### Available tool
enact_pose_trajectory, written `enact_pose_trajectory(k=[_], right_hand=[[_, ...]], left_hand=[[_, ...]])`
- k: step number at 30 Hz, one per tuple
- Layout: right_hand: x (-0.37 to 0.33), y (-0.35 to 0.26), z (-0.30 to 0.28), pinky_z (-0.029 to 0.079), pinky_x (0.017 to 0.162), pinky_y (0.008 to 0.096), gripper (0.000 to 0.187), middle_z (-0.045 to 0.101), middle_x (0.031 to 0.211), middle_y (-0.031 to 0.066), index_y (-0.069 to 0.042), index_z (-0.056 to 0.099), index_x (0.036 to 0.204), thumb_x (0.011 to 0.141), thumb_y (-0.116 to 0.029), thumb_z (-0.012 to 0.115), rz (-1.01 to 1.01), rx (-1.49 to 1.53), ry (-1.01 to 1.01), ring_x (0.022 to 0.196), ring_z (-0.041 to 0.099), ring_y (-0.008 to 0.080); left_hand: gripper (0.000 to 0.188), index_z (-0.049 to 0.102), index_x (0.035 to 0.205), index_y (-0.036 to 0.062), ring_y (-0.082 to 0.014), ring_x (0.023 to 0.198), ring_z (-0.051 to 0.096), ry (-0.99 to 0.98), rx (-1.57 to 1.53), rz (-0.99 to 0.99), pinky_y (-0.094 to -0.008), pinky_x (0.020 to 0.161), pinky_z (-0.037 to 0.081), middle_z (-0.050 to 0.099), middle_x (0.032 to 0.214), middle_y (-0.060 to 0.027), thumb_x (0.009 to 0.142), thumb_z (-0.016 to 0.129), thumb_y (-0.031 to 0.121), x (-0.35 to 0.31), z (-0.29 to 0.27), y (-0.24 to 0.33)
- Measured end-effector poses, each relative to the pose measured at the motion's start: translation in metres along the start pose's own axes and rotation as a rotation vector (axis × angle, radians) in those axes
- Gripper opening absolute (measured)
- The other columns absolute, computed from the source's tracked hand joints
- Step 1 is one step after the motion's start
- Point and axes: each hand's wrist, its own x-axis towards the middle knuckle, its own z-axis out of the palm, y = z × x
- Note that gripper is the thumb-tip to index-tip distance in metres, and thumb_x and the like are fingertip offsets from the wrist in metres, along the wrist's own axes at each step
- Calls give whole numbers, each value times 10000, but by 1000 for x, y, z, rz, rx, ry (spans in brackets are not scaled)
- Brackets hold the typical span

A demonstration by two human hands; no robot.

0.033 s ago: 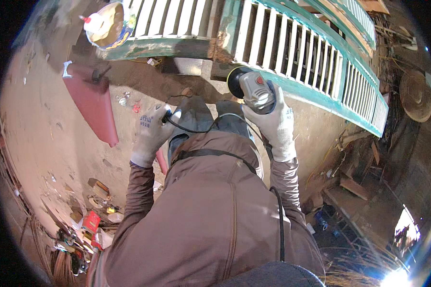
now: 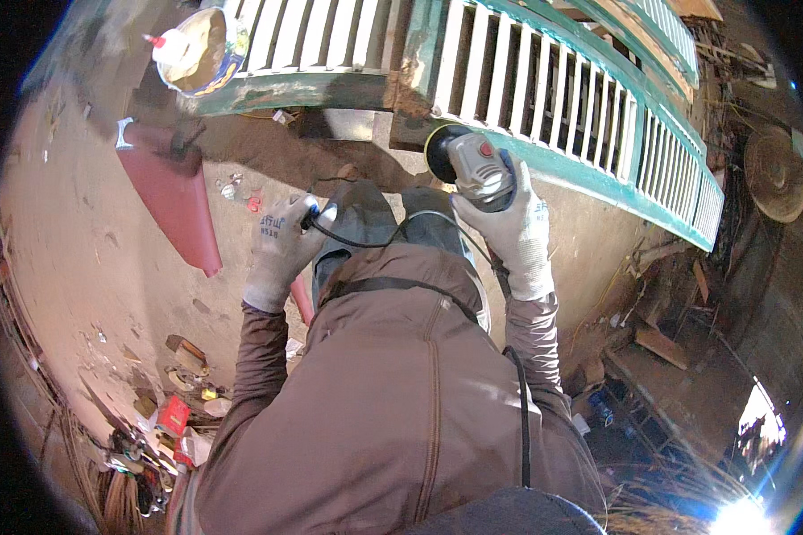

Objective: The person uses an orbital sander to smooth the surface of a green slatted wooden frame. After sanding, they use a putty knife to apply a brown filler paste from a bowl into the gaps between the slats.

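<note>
In my right hand (image 2: 513, 227) is a grey angle grinder (image 2: 482, 169) with a red spot on its body. The gloved fingers wrap round it, and its round yellow-rimmed disc (image 2: 441, 152) faces up and left, close to the lower rail of a green and white slatted wooden frame (image 2: 562, 156). The frames do not show whether disc and rail touch. My left hand (image 2: 277, 250), also in a white glove, is closed on a black cord (image 2: 352, 241). That cord runs from the fingers across my lap toward my right side.
A basin (image 2: 207, 76) holding a white bottle with a red tip stands at the upper left. Below it sits a dark red tapered piece (image 2: 169, 192). Litter with a red packet (image 2: 173, 415) lies at the lower left. A round woven tray (image 2: 776, 174) is at the far right.
</note>
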Motion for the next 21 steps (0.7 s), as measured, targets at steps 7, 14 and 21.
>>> enact_pose_trajectory(k=[7, 14, 21], right_hand=[[-4, 67, -35, 558, 896, 412, 820, 728, 1125, 227, -49, 583, 1360, 702, -425, 898, 144, 45, 195, 1023, 732, 321], [-8, 49, -27, 558, 894, 398, 821, 720, 1147, 237, -23, 586, 1346, 696, -406, 910, 113, 50, 130, 1027, 732, 310], [-4, -23, 13, 567, 885, 412, 857, 723, 1127, 243, -34, 537, 1404, 707, -393, 884, -24, 47, -56, 1056, 729, 346]], left_hand=[[245, 587, 874, 105, -308, 652, 628, 100, 29, 180, -413, 574, 465, 596, 734, -86, 878, 789, 243, 13, 12, -9], [253, 604, 864, 87, -324, 658, 615, 72, 38, 129, -436, 577, 459, 597, 745, -102, 875, 784, 264, 17, 11, -8], [272, 612, 786, 67, -297, 575, 579, 24, 88, 123, -416, 545, 433, 553, 660, -123, 858, 806, 243, 19, -5, -2]])
